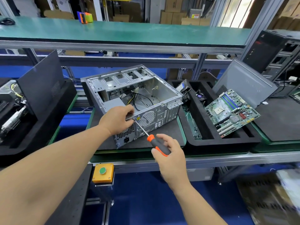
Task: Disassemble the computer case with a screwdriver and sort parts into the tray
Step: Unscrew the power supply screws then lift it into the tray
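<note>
An open grey computer case (151, 88) lies on its side on a dark mat, its rear panel facing me. The power supply (125, 133) is still in its near left corner, with loose cables inside. My left hand (117, 119) grips the case's rear top edge above the power supply. My right hand (168, 151) holds an orange-and-black screwdriver (158, 144); its tip touches the rear panel right beside my left fingers. To the right, a black foam tray (211, 140) holds a green motherboard (232, 111), a small fan and a drive.
A grey side panel (245, 82) leans behind the tray. Another black tower (274, 51) stands at the far right. At left, a black panel (40, 85) leans on another foam tray with parts. A yellow box with a green button (102, 172) sits at the bench front.
</note>
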